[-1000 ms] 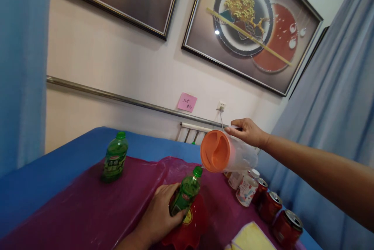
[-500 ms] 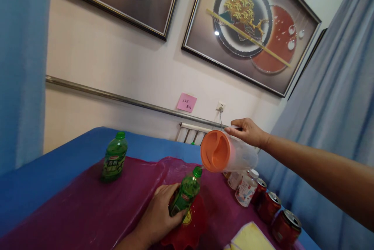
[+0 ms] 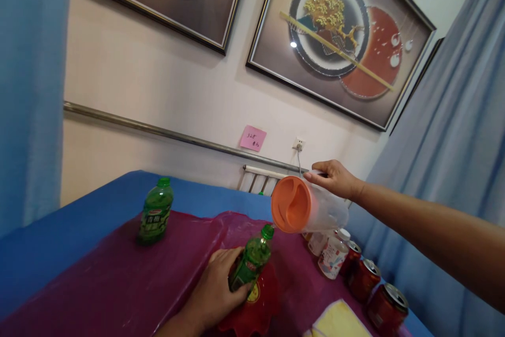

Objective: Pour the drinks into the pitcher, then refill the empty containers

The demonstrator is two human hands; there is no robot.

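Note:
My left hand [image 3: 221,287] is wrapped round a green plastic bottle [image 3: 254,258], which tilts to the right over a red scalloped dish [image 3: 262,308]. Gripped by its handle, a clear pitcher [image 3: 329,211] with an orange lid [image 3: 291,204] lies nearly level in my right hand [image 3: 335,176]. The lid's lower edge is just above the bottle's mouth, and a thin stream of water seems to run between them. A second green bottle [image 3: 155,213], with its cap on, stands upright to the left.
Several red cans [image 3: 389,305] and a white-capped bottle [image 3: 333,255] line the right side. A folded yellow cloth [image 3: 341,321] lies at the front right. Purple plastic sheeting [image 3: 118,274] covers part of the blue table [image 3: 189,195]. A metal rail [image 3: 158,131] runs along the wall behind.
Almost nothing differs. Both hands keep their grips, with the pitcher still tipped over the bottle's mouth; the whole view has shifted very slightly.

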